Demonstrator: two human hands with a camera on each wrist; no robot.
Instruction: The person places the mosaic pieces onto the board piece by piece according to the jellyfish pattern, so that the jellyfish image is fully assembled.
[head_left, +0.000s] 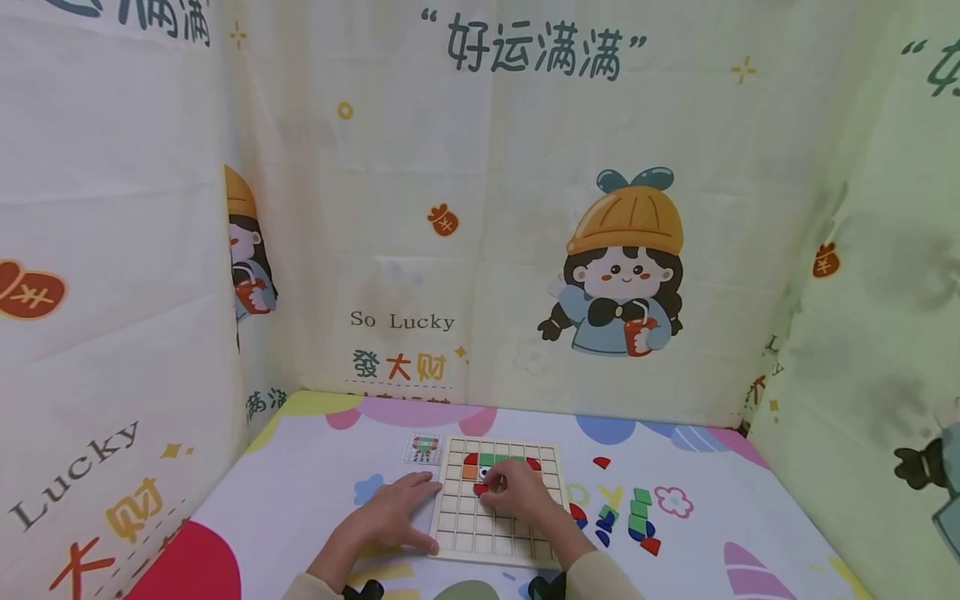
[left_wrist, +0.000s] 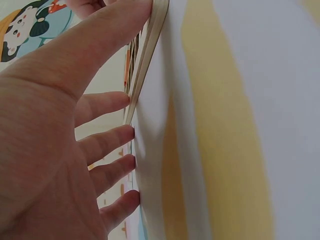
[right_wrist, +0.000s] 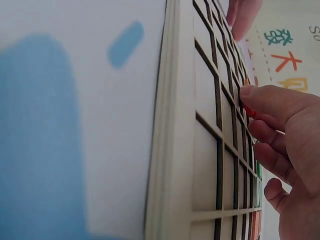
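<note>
A pale wooden grid board (head_left: 472,543) lies on the table. My left hand (head_left: 393,510) rests along its left side, fingers spread; in the left wrist view the thumb (left_wrist: 112,25) presses on the board's edge (left_wrist: 150,52). Over the board's upper middle, my right hand (head_left: 521,492) has its fingers curled, thumb and fingertips pinching a small red piece (right_wrist: 248,110) close over the grid. Set near the top of the board are a green piece (head_left: 487,459), red corner pieces (head_left: 471,459), an orange square (head_left: 468,472) and an eye piece (head_left: 484,473), partly covered by the right hand.
A small card with a robot picture (head_left: 425,448) lies beside the board's upper left corner. Right of the board are loose green squares (head_left: 640,508), blue pieces (head_left: 603,538) and red quarter-round pieces (head_left: 602,462). Printed cloth walls (head_left: 480,250) stand behind and at both sides.
</note>
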